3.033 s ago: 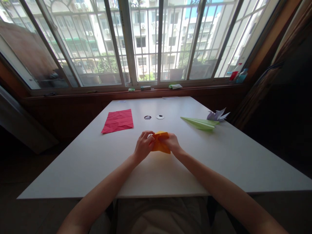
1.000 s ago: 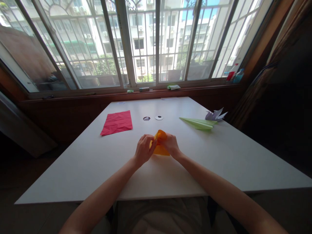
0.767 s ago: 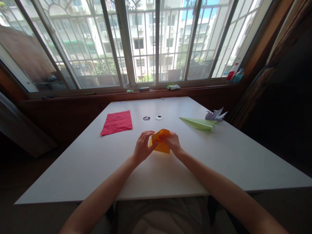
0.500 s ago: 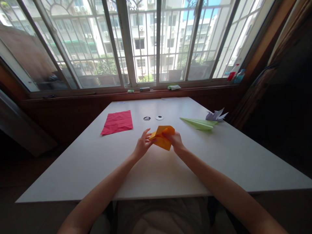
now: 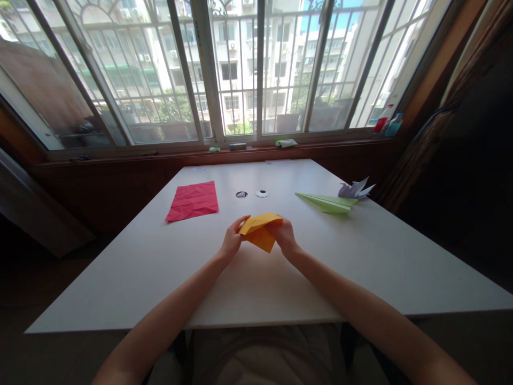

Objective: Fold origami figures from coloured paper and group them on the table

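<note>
A sheet of orange paper [image 5: 262, 225], partly folded and creased, is held up over the white table [image 5: 256, 294]. My left hand [image 5: 232, 239] grips its left edge, thumb and fingers closed on it. On the other side, my right hand [image 5: 286, 236] is closed on the paper, and some of its fingertips are hidden behind or inside the fold. One flap hangs downward between the hands. To the left lies a creased red sheet of paper [image 5: 193, 201]. A light green paper plane [image 5: 326, 203] rests to the right.
Behind the green plane sits a pale purple folded paper [image 5: 356, 189]. Two round fittings, a dark hole [image 5: 241, 195] and a white disc [image 5: 262, 193], are set at the table's far middle. Small items, including a green-white packet [image 5: 286, 143] and bottles [image 5: 395, 124], line the windowsill.
The orange paper has turned and tipped in my hands, its upper flap now lying flatter. My left fingers, earlier spread, have closed on its edge; my right hand has shifted slightly left.
</note>
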`<state>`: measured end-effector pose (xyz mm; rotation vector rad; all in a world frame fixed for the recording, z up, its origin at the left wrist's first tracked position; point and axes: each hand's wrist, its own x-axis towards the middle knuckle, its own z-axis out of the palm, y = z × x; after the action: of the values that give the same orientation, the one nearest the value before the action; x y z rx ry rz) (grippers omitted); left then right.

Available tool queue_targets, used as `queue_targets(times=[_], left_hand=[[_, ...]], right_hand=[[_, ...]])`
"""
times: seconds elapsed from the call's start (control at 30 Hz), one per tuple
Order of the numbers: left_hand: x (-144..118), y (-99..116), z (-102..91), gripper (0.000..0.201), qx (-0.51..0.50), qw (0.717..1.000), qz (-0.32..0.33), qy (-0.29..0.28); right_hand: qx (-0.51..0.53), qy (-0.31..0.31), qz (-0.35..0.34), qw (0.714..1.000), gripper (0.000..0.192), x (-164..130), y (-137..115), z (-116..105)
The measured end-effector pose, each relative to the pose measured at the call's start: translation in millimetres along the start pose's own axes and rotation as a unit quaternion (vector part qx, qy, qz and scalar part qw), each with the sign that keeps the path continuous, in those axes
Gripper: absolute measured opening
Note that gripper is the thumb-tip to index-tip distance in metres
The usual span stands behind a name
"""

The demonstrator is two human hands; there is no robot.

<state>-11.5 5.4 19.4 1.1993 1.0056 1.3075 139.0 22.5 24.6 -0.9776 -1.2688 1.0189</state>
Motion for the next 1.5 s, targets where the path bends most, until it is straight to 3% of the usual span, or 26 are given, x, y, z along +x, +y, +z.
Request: queue_targets(times=[0.2, 0.3, 0.4, 0.63, 0.8, 0.97, 1.17, 1.23, 1.37, 1.5], left_hand=[[1.7, 6.5, -3.1, 0.048, -0.02, 1.0, 0.006, -0.023], [2.5, 10.3, -6.6, 0.044, -0.043, 0.997, -0.037, -0.048], [2.4, 14.5, -11.4, 0.046, -0.087, 0.99, -0.068, -0.085], [1.7, 26.6, -23.4, 0.044, -0.128, 0.969, -0.079, -0.194], [-0.3, 34.4, -25.6, 0.042, -0.125, 0.957, -0.076, -0.249], [4.7, 28.1, -28.2, 0.04, -0.071, 0.981, -0.099, -0.149], [11.3, 20.7, -32.0, 0.065, -0.013, 0.996, -0.082, 0.015], [10.3, 21.8, -30.5, 0.064, 0.0, 0.997, -0.074, 0.032], [6.8, 22.1, -25.8, 0.046, 0.04, 0.996, -0.081, 0.013], [5.1, 20.0, -22.7, 0.037, 0.085, 0.993, -0.076, 0.037]], right_hand=[[0.023, -0.035, 0.032, 0.999, 0.021, 2.7, 0.7, 1.3], [0.035, -0.06, 0.04, 0.997, 0.035, 5.9, -4.3, -2.3], [0.073, -0.125, 0.053, 0.988, 0.042, 8.7, -10.5, -6.6], [0.134, -0.193, 0.116, 0.965, 0.033, 14.6, -13.9, -13.2], [0.129, -0.196, 0.148, 0.961, 0.025, 16.4, -14.9, -13.4], [0.107, -0.254, 0.149, 0.95, 0.025, 15.2, -16.7, -15.6], [0.035, -0.341, 0.142, 0.929, 0.03, 13.9, -25.0, -17.7], [0.0, -0.316, 0.136, 0.939, 0.028, 14.1, -23.5, -15.4], [-0.055, -0.226, 0.072, 0.97, 0.026, 14.8, -13.3, -10.5], [-0.017, -0.245, 0.061, 0.967, 0.041, 14.4, -7.4, -10.0]])
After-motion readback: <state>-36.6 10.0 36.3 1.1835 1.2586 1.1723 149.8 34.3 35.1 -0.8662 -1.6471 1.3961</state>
